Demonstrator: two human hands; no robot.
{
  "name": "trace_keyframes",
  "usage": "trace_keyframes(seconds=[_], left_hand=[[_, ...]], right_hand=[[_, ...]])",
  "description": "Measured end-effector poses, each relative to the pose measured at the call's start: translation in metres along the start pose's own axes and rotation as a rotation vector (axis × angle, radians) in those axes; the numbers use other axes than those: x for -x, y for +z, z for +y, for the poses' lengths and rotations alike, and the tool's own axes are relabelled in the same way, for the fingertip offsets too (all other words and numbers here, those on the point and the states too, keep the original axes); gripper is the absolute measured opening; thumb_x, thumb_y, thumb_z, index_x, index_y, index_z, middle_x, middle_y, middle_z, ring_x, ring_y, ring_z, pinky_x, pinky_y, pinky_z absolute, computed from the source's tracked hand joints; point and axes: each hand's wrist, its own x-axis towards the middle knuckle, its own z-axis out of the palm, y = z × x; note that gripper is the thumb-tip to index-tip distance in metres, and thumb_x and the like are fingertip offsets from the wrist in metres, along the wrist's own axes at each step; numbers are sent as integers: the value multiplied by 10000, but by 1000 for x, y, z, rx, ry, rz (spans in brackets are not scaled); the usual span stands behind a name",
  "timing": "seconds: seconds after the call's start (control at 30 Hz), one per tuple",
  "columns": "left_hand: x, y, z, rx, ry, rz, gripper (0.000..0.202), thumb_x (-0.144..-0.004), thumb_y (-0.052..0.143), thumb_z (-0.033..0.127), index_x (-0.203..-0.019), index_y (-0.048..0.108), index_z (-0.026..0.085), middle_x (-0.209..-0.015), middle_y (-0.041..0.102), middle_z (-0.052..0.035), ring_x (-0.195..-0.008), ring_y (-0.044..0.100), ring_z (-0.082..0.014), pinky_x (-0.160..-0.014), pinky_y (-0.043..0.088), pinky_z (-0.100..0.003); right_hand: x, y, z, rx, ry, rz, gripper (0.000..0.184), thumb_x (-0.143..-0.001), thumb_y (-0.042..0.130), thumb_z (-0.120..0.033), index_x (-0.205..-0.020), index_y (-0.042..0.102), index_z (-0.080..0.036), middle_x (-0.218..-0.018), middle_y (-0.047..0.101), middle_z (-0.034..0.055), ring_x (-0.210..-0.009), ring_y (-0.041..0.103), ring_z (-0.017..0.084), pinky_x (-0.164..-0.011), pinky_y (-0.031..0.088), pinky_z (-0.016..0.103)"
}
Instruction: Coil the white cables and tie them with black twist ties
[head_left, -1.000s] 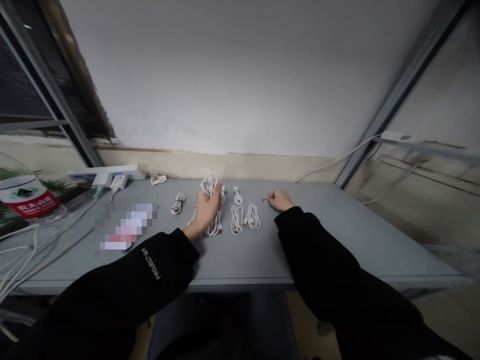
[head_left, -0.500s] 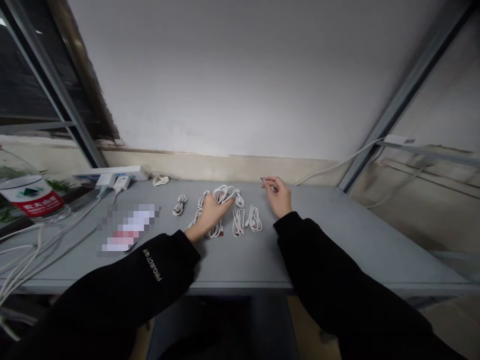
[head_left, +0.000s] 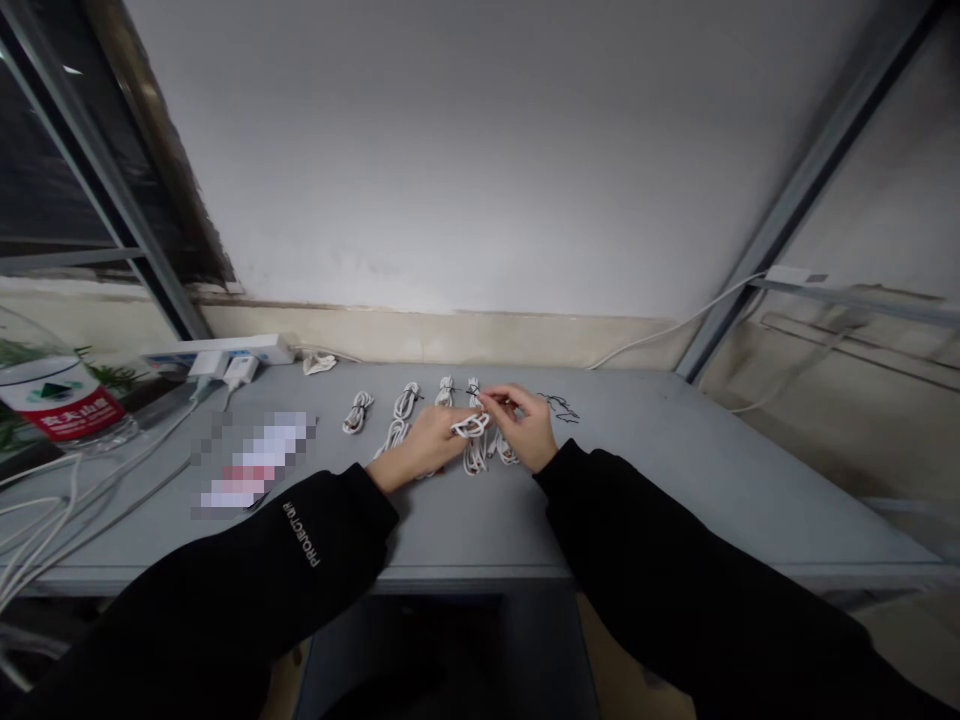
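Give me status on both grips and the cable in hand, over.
Left grip on looped white cable. Right grip pinched beside it, anything held too small to tell. Coiled white cables along the table, some under the hands; black wire ties off to the right.
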Motion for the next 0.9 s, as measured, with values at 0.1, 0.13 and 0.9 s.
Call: trace_keyframes(seconds=[0.1,0.13,0.9], left_hand=[[-2,3,8,137,-54,33,216,-819,588,291,-637,536,186,-611,538,17,-603,475,-123,-616,380,-236],[-3,4,11,184,-82,46,212,-788,619,278,-623,524,184,-610,538,17,-603,475,-121,-610,386,-233],[0,0,30,522,-257,-315,269,-742,471,246,-478,495,198,-366,404,13,-400,390,-109,-529,361,-266]], right_hand=[[0,-1,0,-31,26,29,173,-896,548,-352,-923,653,-217,-750,646,23,-676,594,157,-637,501,305],[0,-1,1,-36,17,28,193,-915,512,-341,-981,646,-219,-761,637,24,-686,593,159,-648,501,309],[7,3,-9,-288,281,-245,361,-716,728,-536,-811,610,-209,-579,474,-50,-502,425,101,-468,391,242]])
